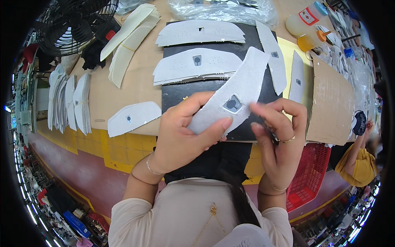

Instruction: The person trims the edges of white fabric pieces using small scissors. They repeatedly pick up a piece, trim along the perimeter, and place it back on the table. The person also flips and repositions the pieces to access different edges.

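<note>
My left hand (183, 129) grips a light grey curved fabric panel (251, 76), thumb on its face and fingers behind. The panel is tilted up over the black mat (177, 92). On the panel sits a small grey patch (233, 103) with a darker rounded shape. My right hand (284, 131) is beside the panel's right edge, fingers bent, index finger and thumb tips apart. The index tip is blurred beside the patch; I cannot tell if it touches. Stacks of similar panels (197, 61) lie on the mat, and another panel (135, 117) lies to the left.
A black fan (76, 22) stands at the far left, near cream panels (131, 41). Grey panel bundles (82, 103) stand left. Glue-like bottles (306, 18) and cardboard (331, 103) are right. A red basket (310, 173) sits below the table edge; another person (358, 164) is at right.
</note>
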A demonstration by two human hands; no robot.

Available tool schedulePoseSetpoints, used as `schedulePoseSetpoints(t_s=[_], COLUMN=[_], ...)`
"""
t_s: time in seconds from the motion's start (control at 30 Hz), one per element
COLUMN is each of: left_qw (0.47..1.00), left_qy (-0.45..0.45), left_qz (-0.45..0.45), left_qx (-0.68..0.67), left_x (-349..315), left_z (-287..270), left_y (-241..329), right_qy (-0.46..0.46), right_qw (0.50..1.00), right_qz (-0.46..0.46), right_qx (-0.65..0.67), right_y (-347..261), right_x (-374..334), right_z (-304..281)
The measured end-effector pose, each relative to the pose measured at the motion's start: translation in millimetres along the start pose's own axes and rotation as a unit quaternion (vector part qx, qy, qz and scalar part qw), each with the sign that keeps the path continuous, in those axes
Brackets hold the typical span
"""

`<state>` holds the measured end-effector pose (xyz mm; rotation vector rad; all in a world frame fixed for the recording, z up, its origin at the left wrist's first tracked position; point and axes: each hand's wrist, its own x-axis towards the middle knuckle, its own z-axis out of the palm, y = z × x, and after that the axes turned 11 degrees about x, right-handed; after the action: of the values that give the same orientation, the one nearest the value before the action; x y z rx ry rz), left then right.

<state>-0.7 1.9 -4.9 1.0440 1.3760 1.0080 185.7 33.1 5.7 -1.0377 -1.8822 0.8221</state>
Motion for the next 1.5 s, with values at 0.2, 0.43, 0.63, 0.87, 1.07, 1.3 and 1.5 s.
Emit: schedulePoseSetpoints(t_s=[0.2,0.43,0.63,0.87,1.07,1.3,1.5], left_qw=[1.0,0.995,0.994,0.996,0.998,0.992,0.993], left_qy=[0.006,-0.024,-0.038,-0.038,-0.053,-0.055,-0.085], left_qz=[0.027,0.05,0.063,0.053,-0.016,0.074,0.014], left_qx=[0.012,0.077,0.076,0.062,0.044,0.08,0.077], left_x=[1.4,-0.8,-1.7,-0.4,-2.8,0.7,-0.8], left_z=[0.4,-5.2,-4.9,-3.4,-1.3,-0.5,-2.5], left_y=[-3.0,0.3,-1.6,-2.0,4.7,-3.1,5.0], right_qy=[-0.027,-0.036,-0.006,-0.073,-0.016,-0.088,-0.048], right_qw=[0.999,0.997,1.0,0.992,0.994,0.996,0.993], right_qz=[0.024,-0.017,-0.007,-0.04,-0.011,-0.014,-0.006], right_qx=[-0.02,-0.061,0.008,0.095,-0.109,-0.029,-0.108], right_y=[-2.3,-0.2,3.3,-3.0,-6.2,-13.8,-13.8], right_x=[-7.5,-3.5,-4.3,-11.9,-2.2,-4.2,1.5], right_z=[2.2,-2.7,3.3,-15.3,-7.9,-16.7,-13.6])
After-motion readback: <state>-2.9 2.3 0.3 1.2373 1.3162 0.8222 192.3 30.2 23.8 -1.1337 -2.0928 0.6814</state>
